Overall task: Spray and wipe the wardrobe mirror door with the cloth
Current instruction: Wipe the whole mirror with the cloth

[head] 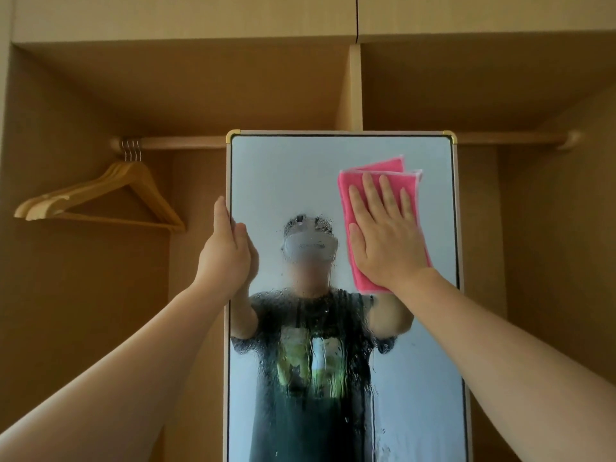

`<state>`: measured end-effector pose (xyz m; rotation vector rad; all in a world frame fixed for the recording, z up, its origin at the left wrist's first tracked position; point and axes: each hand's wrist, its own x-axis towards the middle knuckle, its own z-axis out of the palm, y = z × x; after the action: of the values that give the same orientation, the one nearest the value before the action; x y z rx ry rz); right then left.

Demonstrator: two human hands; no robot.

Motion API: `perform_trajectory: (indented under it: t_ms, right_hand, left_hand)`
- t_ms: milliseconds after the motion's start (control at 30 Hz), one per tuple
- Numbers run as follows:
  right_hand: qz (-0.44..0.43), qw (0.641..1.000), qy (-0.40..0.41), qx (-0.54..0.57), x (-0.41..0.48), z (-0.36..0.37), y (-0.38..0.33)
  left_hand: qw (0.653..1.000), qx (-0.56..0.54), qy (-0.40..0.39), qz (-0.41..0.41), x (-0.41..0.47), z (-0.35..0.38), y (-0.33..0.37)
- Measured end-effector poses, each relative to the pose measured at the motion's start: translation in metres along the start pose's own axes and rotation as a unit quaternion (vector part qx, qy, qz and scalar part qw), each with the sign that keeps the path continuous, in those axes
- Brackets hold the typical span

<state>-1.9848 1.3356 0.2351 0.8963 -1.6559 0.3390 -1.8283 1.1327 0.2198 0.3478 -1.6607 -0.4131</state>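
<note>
the mirror door (293, 181) stands upright in front of an open wooden wardrobe, its pale frame capped with small gold corners. droplets and long runs of spray cover the glass from about the middle down, while the upper part looks mostly dry. the right hand (386, 238) lies flat on a folded pink cloth (376, 171), fingers straight and slightly spread, pressing it against the upper right of the glass, just inside the right frame edge. the left hand (226, 251) grips the left edge of the door, thumb side toward the camera and fingers wrapped behind the frame, where they are only partly visible (their reflection shows in the glass).

the cloth looks soft and thin, so it should fold and bunch easily; a flat palm over its centre probably keeps it from sliding out on the wet, slick glass. the mirror itself is rigid and likely fragile, and it probably swings or shifts under pressure, which makes the frame edge the sensible place to steady it rather than the glass. wiping seems to be at an early stage, since most of the spray remains.

behind the door, wooden hangers (100, 198) hang from a rail (183, 141) on the left side of the wardrobe.
</note>
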Motion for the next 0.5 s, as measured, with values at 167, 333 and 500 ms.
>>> perform_trajectory:
  t_ms: [167, 333, 500]
  right_hand:
    - [-0.027, 0.999, 0.006, 0.017, -0.038, 0.016, -0.014]
    - [-0.056, 0.998, 0.015, 0.032, -0.080, 0.036, -0.034]
    - [-0.059, 0.998, 0.006, 0.016, -0.096, 0.042, -0.047]
  left_hand:
    - [0.999, -0.029, -0.010, -0.019, -0.020, -0.007, -0.008]
    - [0.998, -0.022, -0.039, -0.041, -0.044, -0.016, -0.015]
    - [0.996, -0.041, -0.074, -0.014, -0.051, -0.024, -0.017]
